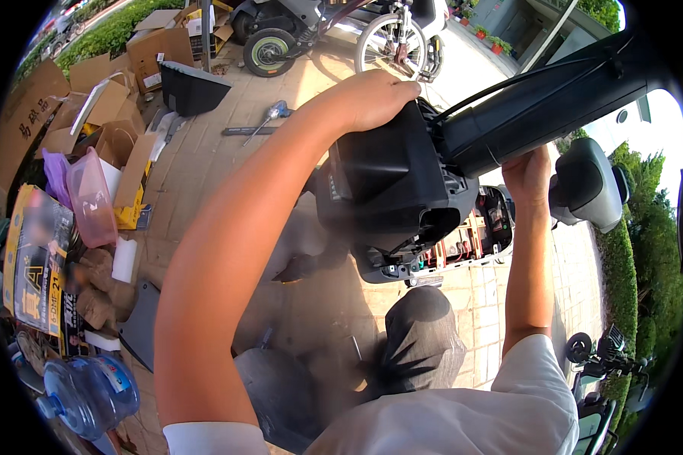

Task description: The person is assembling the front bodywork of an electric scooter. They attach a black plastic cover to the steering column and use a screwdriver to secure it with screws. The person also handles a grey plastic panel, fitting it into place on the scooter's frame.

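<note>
My left hand reaches across and grips the far top edge of a black plastic housing, its fingers curled there and partly hidden. From the housing, a long thick black part with a thin cable along it slants up to the right. Around the underside of that long part my right hand is closed, with most of its fingers out of sight. Below and behind the housing lies an opened scooter body, showing red and metal parts and wiring inside.
At left are cardboard boxes, a pink translucent bin and a large blue water bottle. A power drill lies on the paving. Parked two-wheelers stand beyond; a grey rounded part is at right.
</note>
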`<action>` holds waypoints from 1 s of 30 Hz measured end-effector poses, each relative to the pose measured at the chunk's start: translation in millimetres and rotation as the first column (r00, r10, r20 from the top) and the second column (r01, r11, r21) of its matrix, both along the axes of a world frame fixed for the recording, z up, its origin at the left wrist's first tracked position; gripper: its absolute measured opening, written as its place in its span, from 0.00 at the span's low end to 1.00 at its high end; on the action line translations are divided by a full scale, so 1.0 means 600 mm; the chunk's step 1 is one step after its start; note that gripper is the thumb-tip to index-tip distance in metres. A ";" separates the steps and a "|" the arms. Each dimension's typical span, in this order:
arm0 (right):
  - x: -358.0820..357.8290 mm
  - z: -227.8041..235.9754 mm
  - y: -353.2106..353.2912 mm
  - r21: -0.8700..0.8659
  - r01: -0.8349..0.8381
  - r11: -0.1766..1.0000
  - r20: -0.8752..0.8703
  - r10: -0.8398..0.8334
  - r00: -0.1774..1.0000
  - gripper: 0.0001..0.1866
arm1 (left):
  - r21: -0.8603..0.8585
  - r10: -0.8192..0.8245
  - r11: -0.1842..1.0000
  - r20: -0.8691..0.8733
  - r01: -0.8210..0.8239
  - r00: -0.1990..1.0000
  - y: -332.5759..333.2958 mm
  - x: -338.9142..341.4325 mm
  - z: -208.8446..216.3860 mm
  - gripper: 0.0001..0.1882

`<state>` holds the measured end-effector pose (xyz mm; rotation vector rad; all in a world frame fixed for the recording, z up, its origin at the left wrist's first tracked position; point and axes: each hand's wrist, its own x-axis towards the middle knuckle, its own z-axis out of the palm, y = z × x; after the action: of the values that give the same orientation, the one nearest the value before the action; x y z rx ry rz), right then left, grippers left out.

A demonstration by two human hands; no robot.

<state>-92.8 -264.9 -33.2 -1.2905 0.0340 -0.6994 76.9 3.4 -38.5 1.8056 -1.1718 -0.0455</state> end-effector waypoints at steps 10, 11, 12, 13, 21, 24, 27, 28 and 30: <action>-0.005 -0.011 -0.004 0.044 -0.059 0.997 -0.049 0.061 0.997 0.19 | 0.178 0.124 0.980 -0.222 -0.085 0.967 0.013 -0.015 0.018 0.34; -0.005 -0.009 -0.008 0.073 -0.037 0.997 -0.074 0.043 0.996 0.20 | 0.169 0.135 0.981 -0.232 -0.097 0.963 0.013 -0.017 0.018 0.34; -0.005 -0.007 -0.010 0.033 -0.108 0.994 -0.027 0.109 0.994 0.20 | 0.149 0.147 0.982 -0.249 -0.112 0.957 0.015 -0.018 0.017 0.34; -0.004 -0.004 -0.012 0.028 -0.112 0.993 -0.019 0.112 0.994 0.20 | 0.156 0.197 0.974 -0.241 -0.162 0.950 0.013 -0.020 0.017 0.35; -0.005 0.008 -0.013 -0.045 -0.170 0.984 -0.007 0.170 0.985 0.26 | -0.052 0.234 0.971 0.029 -0.233 0.972 0.023 -0.020 0.017 0.28; -0.013 0.011 -0.016 -0.040 -0.149 0.988 -0.008 0.149 0.989 0.27 | -0.121 0.255 0.960 0.012 -0.251 0.967 0.033 -0.024 0.020 0.28; -0.020 0.013 -0.023 -0.042 -0.120 0.992 -0.014 0.120 0.993 0.28 | -0.134 0.274 0.953 0.002 -0.271 0.962 0.046 -0.034 0.023 0.28; -0.022 0.012 -0.026 -0.039 -0.091 0.995 -0.026 0.090 0.996 0.28 | -0.127 0.285 0.951 0.013 -0.281 0.958 0.052 -0.039 0.024 0.27; -0.025 0.008 -0.034 -0.043 -0.083 0.996 -0.009 0.083 0.997 0.29 | -0.166 0.332 0.932 0.028 -0.323 0.943 0.067 -0.054 0.022 0.27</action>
<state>-108.1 -285.4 -28.4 -1.3284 -0.0288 -0.6271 44.3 43.4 -25.5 1.8445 -0.8711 0.2873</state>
